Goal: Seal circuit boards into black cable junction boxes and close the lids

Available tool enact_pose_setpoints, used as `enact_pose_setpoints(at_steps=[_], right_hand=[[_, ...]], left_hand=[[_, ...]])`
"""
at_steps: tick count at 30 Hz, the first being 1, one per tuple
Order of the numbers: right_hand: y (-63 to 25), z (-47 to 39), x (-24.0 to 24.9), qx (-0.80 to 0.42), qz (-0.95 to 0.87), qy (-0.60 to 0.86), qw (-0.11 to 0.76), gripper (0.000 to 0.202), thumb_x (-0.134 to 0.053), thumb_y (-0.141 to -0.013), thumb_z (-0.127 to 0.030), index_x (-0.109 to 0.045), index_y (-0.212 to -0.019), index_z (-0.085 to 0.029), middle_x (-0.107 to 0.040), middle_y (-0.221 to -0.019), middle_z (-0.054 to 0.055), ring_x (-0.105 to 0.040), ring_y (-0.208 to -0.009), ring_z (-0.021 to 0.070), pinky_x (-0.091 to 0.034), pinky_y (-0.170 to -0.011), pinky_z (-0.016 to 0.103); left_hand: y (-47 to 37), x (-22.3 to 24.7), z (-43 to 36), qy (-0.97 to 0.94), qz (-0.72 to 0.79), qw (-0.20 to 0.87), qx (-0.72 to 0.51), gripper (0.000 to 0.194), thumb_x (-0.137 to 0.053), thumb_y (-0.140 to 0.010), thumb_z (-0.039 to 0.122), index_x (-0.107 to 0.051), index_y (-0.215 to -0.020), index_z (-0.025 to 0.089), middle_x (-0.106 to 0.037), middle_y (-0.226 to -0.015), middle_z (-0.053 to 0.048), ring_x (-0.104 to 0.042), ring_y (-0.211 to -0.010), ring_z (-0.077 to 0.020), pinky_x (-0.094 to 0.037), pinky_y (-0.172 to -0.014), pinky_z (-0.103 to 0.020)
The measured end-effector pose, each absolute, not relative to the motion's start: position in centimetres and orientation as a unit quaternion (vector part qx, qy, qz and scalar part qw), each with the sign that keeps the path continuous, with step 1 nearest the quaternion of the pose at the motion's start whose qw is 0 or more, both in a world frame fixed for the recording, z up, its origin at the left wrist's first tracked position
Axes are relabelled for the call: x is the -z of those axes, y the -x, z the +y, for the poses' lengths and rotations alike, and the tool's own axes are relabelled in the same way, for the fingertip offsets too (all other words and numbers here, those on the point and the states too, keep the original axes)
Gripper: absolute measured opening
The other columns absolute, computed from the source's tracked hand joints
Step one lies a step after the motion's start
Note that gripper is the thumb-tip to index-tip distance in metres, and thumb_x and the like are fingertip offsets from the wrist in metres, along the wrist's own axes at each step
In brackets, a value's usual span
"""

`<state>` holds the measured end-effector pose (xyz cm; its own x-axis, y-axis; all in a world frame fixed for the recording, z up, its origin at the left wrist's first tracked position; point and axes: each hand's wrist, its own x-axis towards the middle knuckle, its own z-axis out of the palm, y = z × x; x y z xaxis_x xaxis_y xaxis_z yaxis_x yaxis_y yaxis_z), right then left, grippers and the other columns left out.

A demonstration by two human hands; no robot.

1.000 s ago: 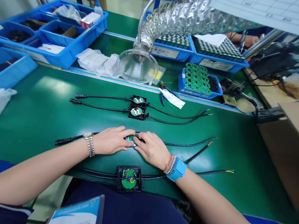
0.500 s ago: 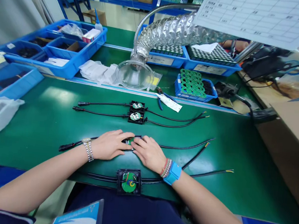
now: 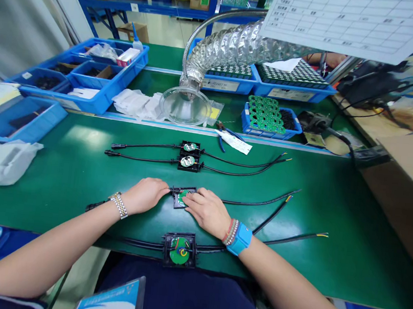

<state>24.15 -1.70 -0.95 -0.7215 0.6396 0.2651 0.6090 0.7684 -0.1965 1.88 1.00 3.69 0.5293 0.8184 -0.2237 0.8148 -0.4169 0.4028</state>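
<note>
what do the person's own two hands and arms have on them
The left hand is bare, with a silver and gold-toned linked metal band at the wrist. The right hand is bare too, with reddish and pale beaded bracelets and a wide bright blue band behind them. Both sleeves are dark navy, ending above the forearms, with a pale stripe near the hem.

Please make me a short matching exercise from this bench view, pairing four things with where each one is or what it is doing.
Column one
1. Pliers
2. Left hand
3. Green boards
4. Right hand

Column two
A. In a small blue tray
B. Partly under a white packet
C. Fingers over the middle case
D. Pinching a black cable beside that case

Right pairs: 1-B; 2-D; 3-A; 4-C
</note>
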Motion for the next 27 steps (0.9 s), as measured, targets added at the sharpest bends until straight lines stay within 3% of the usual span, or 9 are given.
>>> enact_pose_setpoints(at_steps=[4,6,9,13,18,27], right_hand=[[-24.1,-1.7,0.8,-0.053,-0.926,0.339,0.156,0.025,-0.044,-0.091,-0.030,-0.058,-0.108,-0.019,-0.060,-0.092,0.006,-0.043,-0.083,0.0186,-0.037,-0.070,0.031],[-24.1,-1.6,0.8,-0.056,-0.925,0.340,0.158,0.025,-0.044,-0.091,-0.030,-0.058,-0.108,-0.018,-0.060,-0.091,0.006,-0.043,-0.084,0.0185,-0.037,-0.070,0.031],[-24.1,-1.6,0.6,-0.061,-0.926,0.338,0.158,0.024,-0.043,-0.091,-0.030,-0.058,-0.106,-0.018,-0.060,-0.090,0.006,-0.043,-0.082,0.0184,-0.037,-0.069,0.031],[-24.1,-1.7,0.5,-0.067,-0.925,0.338,0.161,0.024,-0.043,-0.091,-0.029,-0.059,-0.105,-0.017,-0.060,-0.091,0.006,-0.042,-0.082,0.0184,-0.037,-0.071,0.031],[-23.7,-1.8,0.0,-0.064,-0.925,0.349,0.138,0.032,-0.040,-0.092,-0.028,-0.049,-0.122,-0.021,-0.057,-0.089,0.006,-0.040,-0.077,0.0184,-0.036,-0.068,0.032],[-22.6,-2.0,-0.8,-0.070,-0.913,0.388,0.108,0.029,-0.046,-0.089,-0.033,-0.056,-0.113,-0.022,-0.052,-0.088,0.008,-0.041,-0.081,0.0210,-0.036,-0.066,0.033]], left_hand=[[-2.2,-4.7,1.7,-0.768,0.508,0.387,0.041,0.032,-0.036,-0.088,0.032,-0.060,-0.073,0.016,-0.062,-0.064,0.001,-0.051,-0.052,-0.0106,-0.037,-0.051,-0.021],[-2.4,-4.6,1.5,-0.800,0.494,0.340,0.010,0.028,-0.041,-0.086,0.032,-0.060,-0.074,0.017,-0.061,-0.066,0.001,-0.052,-0.057,-0.0110,-0.037,-0.053,-0.020],[-2.5,-3.9,0.6,-0.892,0.416,0.173,-0.040,0.025,-0.040,-0.088,0.025,-0.062,-0.080,0.017,-0.062,-0.075,-0.003,-0.055,-0.071,-0.0143,-0.040,-0.065,-0.024],[-2.0,-2.6,-0.5,-0.930,0.361,0.034,-0.061,0.025,-0.039,-0.090,0.021,-0.062,-0.081,0.017,-0.061,-0.071,-0.004,-0.054,-0.069,-0.0152,-0.041,-0.066,-0.027],[-1.7,-1.6,-0.5,-0.924,0.377,0.026,-0.058,0.023,-0.041,-0.089,0.021,-0.062,-0.080,0.017,-0.059,-0.068,-0.002,-0.053,-0.066,-0.0148,-0.041,-0.060,-0.026],[-2.8,-1.3,-0.9,-0.933,0.358,-0.019,0.003,0.017,-0.043,-0.084,0.010,-0.057,-0.076,0.015,-0.057,-0.072,-0.005,-0.052,-0.070,-0.0183,-0.041,-0.061,-0.030]])
